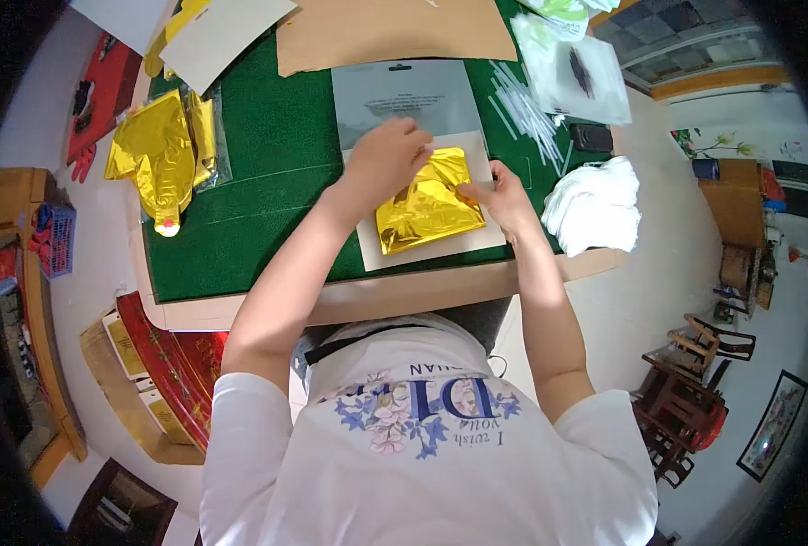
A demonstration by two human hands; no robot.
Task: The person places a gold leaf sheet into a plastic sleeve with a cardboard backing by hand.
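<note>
A folded piece of shiny gold foil (436,214), which looks like a flattened foil balloon, lies on a pale card (395,258) near the table's front edge. My left hand (388,156) is over the foil's upper left part, fingers curled together; what they pinch, if anything, is hidden. With its thumb on the foil's right edge and its fingers beside the card, my right hand (502,197) grips the foil against the card. Beyond the card is a clear plastic bag (408,96) with printed text and a hang hole.
The table has a green top (258,173). More gold foil (153,150) lies at its left. White straws (522,105), a black box (592,138), a white cloth-like pile (595,207) and plastic bags (575,73) sit at the right. Brown cardboard (395,32) lies at the back.
</note>
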